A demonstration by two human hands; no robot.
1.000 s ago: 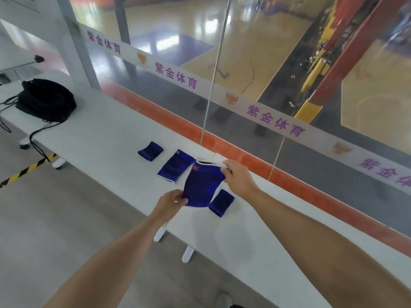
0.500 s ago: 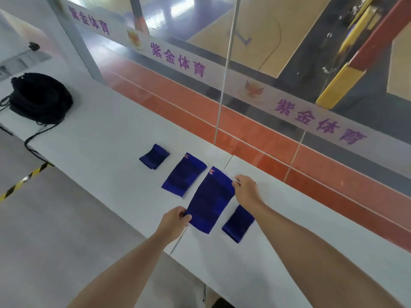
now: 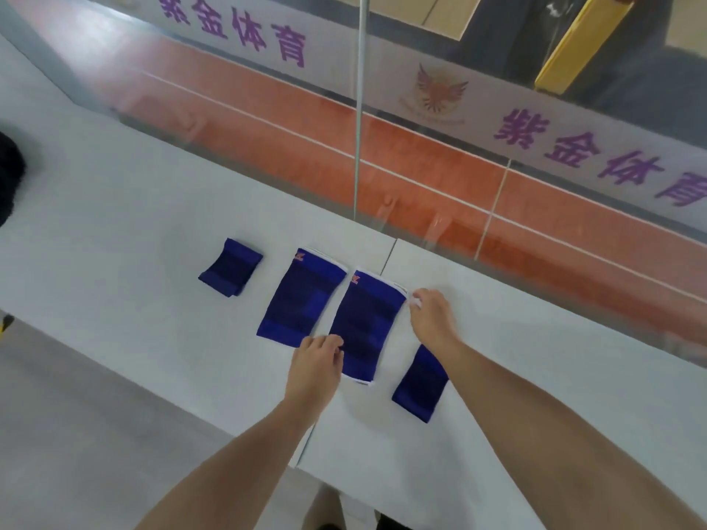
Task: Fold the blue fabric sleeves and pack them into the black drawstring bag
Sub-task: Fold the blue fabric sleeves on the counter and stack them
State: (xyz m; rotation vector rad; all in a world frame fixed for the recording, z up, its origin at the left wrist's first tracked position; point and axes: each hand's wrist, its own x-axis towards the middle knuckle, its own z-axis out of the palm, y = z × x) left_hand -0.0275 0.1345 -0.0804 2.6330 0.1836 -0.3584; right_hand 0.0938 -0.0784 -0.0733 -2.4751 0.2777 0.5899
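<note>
Several blue fabric sleeves lie on the white table (image 3: 114, 208). A long sleeve (image 3: 365, 323) lies flat in the middle; my left hand (image 3: 315, 363) pinches its near left edge and my right hand (image 3: 432, 319) pinches its far right corner. Another long sleeve (image 3: 302, 298) lies flat just to its left. A small folded sleeve (image 3: 230, 267) sits further left. Another small sleeve (image 3: 421, 384) lies to the right, partly under my right forearm. Only a dark edge of the black drawstring bag (image 3: 9, 181) shows at the far left.
A glass wall with a vertical metal post (image 3: 357, 109) runs along the table's far edge, with an orange floor band behind it. A seam (image 3: 388, 254) splits the tabletop into two panels. Grey floor lies past the near edge at the left.
The middle sleeve has gone from lifted and bunched to spread flat on the table. Both hands stay on its edges. The view has tilted down and moved closer, pushing the bag nearly out of frame.
</note>
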